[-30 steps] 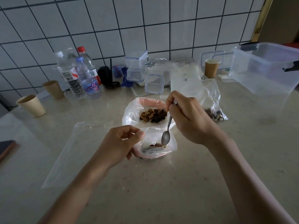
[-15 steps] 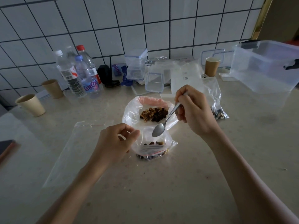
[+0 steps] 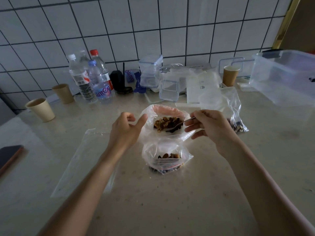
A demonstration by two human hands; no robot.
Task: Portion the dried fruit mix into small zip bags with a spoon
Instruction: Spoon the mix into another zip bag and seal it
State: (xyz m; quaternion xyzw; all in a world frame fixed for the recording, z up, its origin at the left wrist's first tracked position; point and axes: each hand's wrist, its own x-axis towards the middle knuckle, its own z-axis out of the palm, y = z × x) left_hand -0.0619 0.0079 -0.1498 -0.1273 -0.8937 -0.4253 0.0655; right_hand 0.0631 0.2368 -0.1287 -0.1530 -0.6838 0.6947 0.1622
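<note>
Head view: the right hand (image 3: pixel 210 128) pinches the handle of a spoon (image 3: pixel 177 126) between thumb and fingers, its bowl lying in the dried fruit mix (image 3: pixel 167 124) inside the large open bag (image 3: pixel 163 110). The left hand (image 3: pixel 125 132) — fingers loosely spread, holding nothing — has its thumb against that bag's left rim. Just in front stands a small zip bag (image 3: pixel 167 159), partly filled with fruit. A flat empty bag (image 3: pixel 85 160) lies on the countertop (image 3: pixel 170 201) under the left forearm — another filled bag (image 3: pixel 237 124) sits behind the right hand.
</note>
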